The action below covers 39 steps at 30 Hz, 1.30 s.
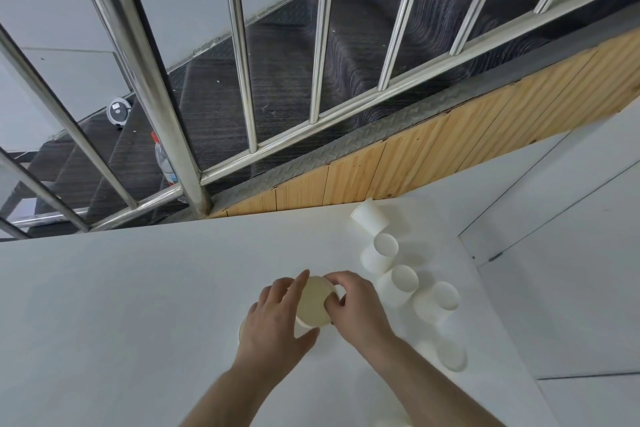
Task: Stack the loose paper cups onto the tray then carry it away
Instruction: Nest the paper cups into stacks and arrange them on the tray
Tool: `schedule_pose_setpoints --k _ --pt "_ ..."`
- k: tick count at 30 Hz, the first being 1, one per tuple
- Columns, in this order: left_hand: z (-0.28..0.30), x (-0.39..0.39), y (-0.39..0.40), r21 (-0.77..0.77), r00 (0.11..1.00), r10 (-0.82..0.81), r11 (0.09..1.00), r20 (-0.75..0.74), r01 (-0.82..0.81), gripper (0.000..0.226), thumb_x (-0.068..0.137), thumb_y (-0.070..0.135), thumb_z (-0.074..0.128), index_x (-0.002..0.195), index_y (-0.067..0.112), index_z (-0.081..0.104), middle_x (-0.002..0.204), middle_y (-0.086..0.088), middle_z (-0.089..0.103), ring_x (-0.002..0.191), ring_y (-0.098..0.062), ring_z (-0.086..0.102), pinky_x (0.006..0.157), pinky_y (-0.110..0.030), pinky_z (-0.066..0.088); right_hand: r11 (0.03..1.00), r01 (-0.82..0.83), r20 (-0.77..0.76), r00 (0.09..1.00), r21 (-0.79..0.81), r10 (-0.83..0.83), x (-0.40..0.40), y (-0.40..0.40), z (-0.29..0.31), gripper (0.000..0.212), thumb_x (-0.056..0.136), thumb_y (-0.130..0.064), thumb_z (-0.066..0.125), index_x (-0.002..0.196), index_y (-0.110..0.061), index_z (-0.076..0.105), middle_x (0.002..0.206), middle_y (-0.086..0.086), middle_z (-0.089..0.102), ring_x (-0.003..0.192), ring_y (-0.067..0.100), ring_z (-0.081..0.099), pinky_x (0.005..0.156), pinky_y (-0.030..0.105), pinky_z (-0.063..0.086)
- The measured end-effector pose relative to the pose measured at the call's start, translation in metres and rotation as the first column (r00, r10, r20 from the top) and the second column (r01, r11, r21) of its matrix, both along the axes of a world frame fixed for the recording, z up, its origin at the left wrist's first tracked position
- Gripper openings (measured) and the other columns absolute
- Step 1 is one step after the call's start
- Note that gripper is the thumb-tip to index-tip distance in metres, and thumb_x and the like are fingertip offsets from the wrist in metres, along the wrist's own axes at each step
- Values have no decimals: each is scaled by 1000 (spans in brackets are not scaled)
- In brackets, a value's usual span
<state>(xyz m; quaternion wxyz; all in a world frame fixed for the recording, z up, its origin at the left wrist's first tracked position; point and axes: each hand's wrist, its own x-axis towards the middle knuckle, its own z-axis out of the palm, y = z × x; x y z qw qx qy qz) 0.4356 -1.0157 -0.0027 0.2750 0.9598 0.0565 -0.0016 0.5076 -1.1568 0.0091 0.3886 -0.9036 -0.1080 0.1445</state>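
Cups are the whole job, and most of them lie loose on the white table (138, 305).

At upper left, beyond the table's far edge, a steel railing (145, 80) fences off dark stairs, with a plastic bottle (165, 159) standing behind it.

In the lower middle, the left hand (277, 319) curls its fingers and thumb round a cup (313, 302) seen from above, its pale inside facing the camera. Whether this is one cup or several nested together cannot be told. A pale rim shows just under the left palm; it may be another cup or a dish.

The right hand (356, 305) pinches the rim of the same cup from the other side, so both hands grip it.

To the right, five loose cups run in a line from the far table edge toward the bottom of the frame: a far cup (369, 217), a second cup (381, 253), a third cup (398, 284), a fourth cup (436, 302) and a nearest cup (448, 354).

No tray can be made out, so the task looks barely begun: stacking is under way with five cups left, and the carrying is not yet started.
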Motion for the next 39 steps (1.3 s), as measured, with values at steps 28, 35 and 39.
schedule_pose_setpoints --k 28,35,39 --pt "5 -28 16 124 969 155 983 -193 -133 67 87 32 54 144 35 20 139 8 27 127 -15 33 84 -22 47 783 -398 -52 903 -478 427 -10 -8 -18 64 85 -21 58 144 -28 34 142 -8 30 131 19 33 88 31 50" --pt "23 -50 20 89 974 203 977 -96 -195 64 89 33 54 146 36 24 147 5 27 134 -19 29 86 -27 49 863 -293 114 923 -413 368 -25 -9 5 62 84 -28 59 142 -32 36 140 -15 31 127 13 34 85 27 51" --pt "36 -80 31 56 978 206 977 -30 -204 65 88 31 56 146 35 27 147 4 29 134 -19 30 85 -27 49 877 -258 176 919 -405 351 -51 1 23 62 85 -28 60 142 -33 37 140 -15 31 128 12 33 84 27 52"
